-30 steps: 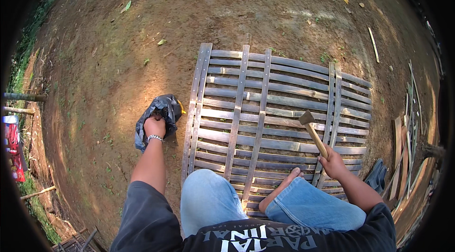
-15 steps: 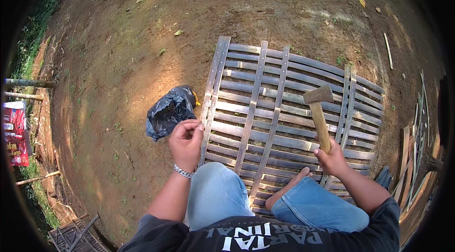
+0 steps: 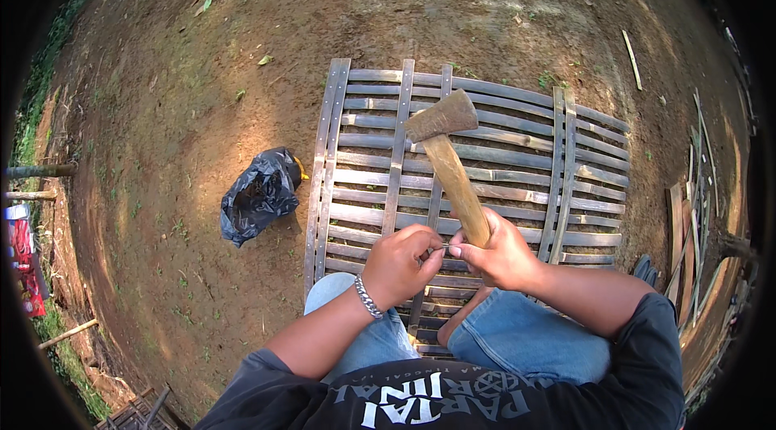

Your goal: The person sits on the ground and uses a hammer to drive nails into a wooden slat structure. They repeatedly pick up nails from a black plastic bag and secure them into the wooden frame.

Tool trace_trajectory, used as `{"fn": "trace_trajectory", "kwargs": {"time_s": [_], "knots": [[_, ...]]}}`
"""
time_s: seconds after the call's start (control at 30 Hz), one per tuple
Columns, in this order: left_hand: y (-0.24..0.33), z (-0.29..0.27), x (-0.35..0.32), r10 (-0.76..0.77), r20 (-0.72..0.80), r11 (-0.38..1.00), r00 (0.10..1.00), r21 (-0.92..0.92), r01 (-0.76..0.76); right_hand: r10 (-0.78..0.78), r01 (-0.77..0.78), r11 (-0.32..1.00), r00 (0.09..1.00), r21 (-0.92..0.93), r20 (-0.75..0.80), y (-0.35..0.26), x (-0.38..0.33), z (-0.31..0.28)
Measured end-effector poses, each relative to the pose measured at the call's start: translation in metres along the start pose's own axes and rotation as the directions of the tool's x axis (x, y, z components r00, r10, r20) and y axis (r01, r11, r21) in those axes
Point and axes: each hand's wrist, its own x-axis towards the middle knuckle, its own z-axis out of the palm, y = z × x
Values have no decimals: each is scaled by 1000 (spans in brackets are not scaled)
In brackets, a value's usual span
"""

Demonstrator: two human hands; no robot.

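Holding: right hand (image 3: 497, 252) closed round the wooden handle of a hammer (image 3: 449, 157), head up and tilted away over the panel.
Left hand (image 3: 400, 262): fingers curled in, tips pinched on a small nail (image 3: 444, 246); a metal bracelet (image 3: 368, 297) on the wrist.
Nail: thin, short, lying between the two hands, which touch at the fingertips; its full length is hard to make out.
Hammer: pale handle, rusty brown head; the head hangs above the slats near the panel's middle, not touching them as far as can be told.
Panel (image 3: 517, 147): bamboo slats laid crosswise under several upright battens, flat on the ground straight ahead of the person, its near edge under the knees.
Bag (image 3: 261, 194): black plastic, crumpled, open-mouthed, on the earth just beside the panel's left edge, well apart from both hands.
Ground (image 3: 162, 107): bare brown soil with scattered dry leaves.
Offcuts (image 3: 695, 204): loose bamboo strips lying at the right, beyond the panel.
Legs: blue jeans, knees drawn up beneath the hands.
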Motion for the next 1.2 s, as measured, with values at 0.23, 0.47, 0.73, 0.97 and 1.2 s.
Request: {"fn": "trace_trajectory", "kwargs": {"time_s": [0.23,0.47,0.73,0.97,1.2], "knots": [[0,16,-8,-117,66,953,991,-274,131,2,-35,938,995,344,96,27,0,-12],[0,52,-10,-190,-179,835,965,-547,63,65,-83,818,997,569,51,6,-2,-12],[-23,86,12,-391,-321,693,863,-720,47,84,-52,865,996,499,-43,15,9,-18],[-152,71,76,-334,-703,942,628,-230,243,126,-95,940,989,327,-74,55,17,-40],[-193,70,112,-113,-764,955,636,94,282,219,-224,947,974,230,50,72,16,-53]]}}
